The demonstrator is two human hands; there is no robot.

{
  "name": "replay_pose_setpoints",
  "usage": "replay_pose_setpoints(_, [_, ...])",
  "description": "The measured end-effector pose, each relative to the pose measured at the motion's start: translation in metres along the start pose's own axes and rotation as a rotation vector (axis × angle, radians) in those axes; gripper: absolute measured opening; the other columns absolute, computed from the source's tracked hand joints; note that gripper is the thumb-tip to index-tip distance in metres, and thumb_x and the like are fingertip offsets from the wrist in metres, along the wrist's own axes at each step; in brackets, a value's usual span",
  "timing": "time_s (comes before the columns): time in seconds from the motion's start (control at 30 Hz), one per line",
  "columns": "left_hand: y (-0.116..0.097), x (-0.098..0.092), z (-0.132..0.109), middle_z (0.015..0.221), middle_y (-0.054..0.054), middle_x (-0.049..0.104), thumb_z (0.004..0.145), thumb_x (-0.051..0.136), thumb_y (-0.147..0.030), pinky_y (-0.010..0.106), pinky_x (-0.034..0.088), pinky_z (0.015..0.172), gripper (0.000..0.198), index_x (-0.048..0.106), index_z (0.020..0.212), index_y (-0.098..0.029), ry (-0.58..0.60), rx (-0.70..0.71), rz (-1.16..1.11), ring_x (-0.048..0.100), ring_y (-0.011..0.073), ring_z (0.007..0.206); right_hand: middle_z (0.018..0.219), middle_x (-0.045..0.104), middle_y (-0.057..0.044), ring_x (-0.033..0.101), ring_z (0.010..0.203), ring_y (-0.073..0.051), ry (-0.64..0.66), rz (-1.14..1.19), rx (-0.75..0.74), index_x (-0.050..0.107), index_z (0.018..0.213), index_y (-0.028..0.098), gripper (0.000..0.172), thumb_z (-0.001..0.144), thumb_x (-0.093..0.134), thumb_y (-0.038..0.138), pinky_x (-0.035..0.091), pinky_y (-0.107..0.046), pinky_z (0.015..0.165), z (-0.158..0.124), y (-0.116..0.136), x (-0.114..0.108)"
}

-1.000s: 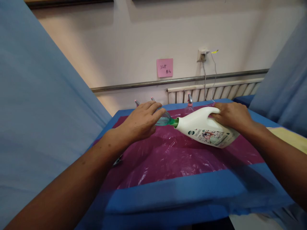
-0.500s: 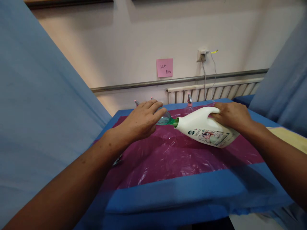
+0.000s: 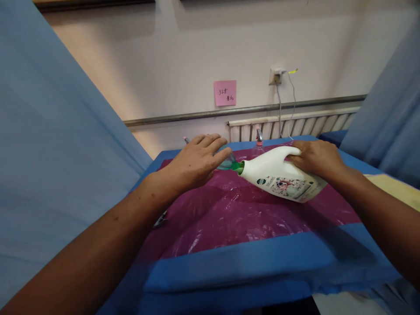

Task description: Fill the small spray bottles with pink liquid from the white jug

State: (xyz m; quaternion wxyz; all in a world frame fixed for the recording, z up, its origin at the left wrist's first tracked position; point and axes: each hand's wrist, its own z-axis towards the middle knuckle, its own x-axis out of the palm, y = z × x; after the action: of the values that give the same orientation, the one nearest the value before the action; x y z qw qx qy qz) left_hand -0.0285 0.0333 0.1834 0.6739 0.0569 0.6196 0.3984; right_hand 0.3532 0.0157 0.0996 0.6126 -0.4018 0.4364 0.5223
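My right hand (image 3: 315,158) grips the handle of a white detergent bottle (image 3: 282,175), which is tipped on its side with its green spout pointing left. My left hand (image 3: 195,162) holds a small clear cup (image 3: 226,163) right at the spout, with green liquid showing in it. The fingers lie over the cup's top and hide most of it. Both are held just above a purple plastic sheet (image 3: 236,214) that covers the blue table (image 3: 249,267).
Pump tops of small bottles (image 3: 259,135) stand at the table's far edge. A metal clip (image 3: 160,219) sits at the sheet's left edge. Blue cloth hangs on both sides. A radiator (image 3: 295,124), wall socket (image 3: 276,75) and pink note (image 3: 225,92) are behind.
My left hand's fingers have stretched out and lifted a little over the cup. The bottle and my right hand have hardly moved.
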Motion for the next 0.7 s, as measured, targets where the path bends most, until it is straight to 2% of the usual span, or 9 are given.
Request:
replay_pose_setpoints(0.17, [0.001,-0.004,0.004,0.164,0.014,0.065,0.098,0.061,-0.006,0.049,0.048,0.121,0.054,0.062,0.150,-0.022,0.004,0.045,0.090,0.058,0.0350,0.152,0.104,0.081,-0.016,0.065,0.081,-0.029,-0.011,0.003,-0.004,0.079,0.131,0.025,0.058,0.108,0.046,0.068,0.023,-0.039,0.068,0.000,-0.001,0.001])
replay_pose_setpoints(0.33, [0.002,-0.003,0.007,0.160,0.012,0.068,0.103,0.061,-0.008,0.048,0.047,0.123,0.046,0.063,0.147,-0.023,-0.064,0.106,0.121,0.060,0.0318,0.149,0.103,0.081,-0.015,0.067,0.082,-0.029,-0.021,-0.006,-0.008,0.079,0.126,0.024,0.057,0.107,0.047,0.068,0.023,-0.038,0.067,0.000,-0.001,0.003])
replay_pose_setpoints(0.5, [0.001,-0.002,0.011,0.160,0.012,0.069,0.101,0.061,-0.002,0.050,0.043,0.129,0.050,0.064,0.145,-0.026,-0.120,0.113,0.055,0.059,0.0298,0.153,0.101,0.081,-0.015,0.065,0.080,-0.031,-0.044,-0.007,-0.009,0.080,0.123,0.026,0.055,0.106,0.044,0.064,0.023,-0.040,0.067,0.001,-0.003,0.006])
replay_pose_setpoints(0.7, [0.002,-0.002,0.013,0.156,0.010,0.070,0.102,0.061,-0.003,0.048,0.043,0.130,0.049,0.064,0.145,-0.027,-0.133,0.136,0.075,0.060,0.0283,0.152,0.100,0.081,-0.014,0.063,0.077,-0.030,-0.048,0.012,0.006,0.080,0.123,0.028,0.056,0.103,0.045,0.068,0.023,-0.040,0.067,0.002,-0.005,0.008])
